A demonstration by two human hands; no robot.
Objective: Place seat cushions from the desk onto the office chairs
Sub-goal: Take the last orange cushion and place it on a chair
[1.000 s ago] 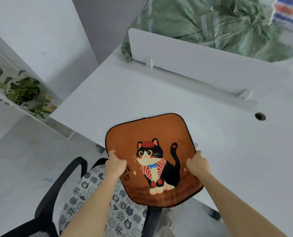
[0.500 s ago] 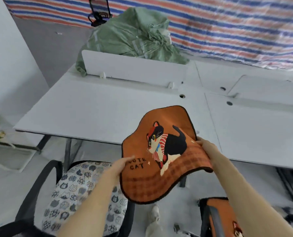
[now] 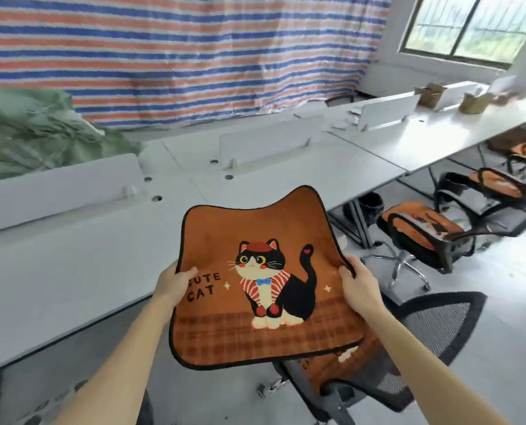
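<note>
Seat cushion (image 3: 249, 234) (orange, cat print) is up in the air, in front of the desk (image 3: 71, 256) and over an office chair (image 3: 439, 323). Left hand (image 3: 171, 285) grips its left edge and right hand (image 3: 359, 285) its right edge, thumbs on top, fingers hidden underneath. It covers most of a second orange cushion (image 3: 344, 363) on that chair's seat.

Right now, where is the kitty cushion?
In the head view's middle, the kitty cushion is held up by the left hand and right hand at its side edges, in front of the white desk and above a black office chair.
</note>
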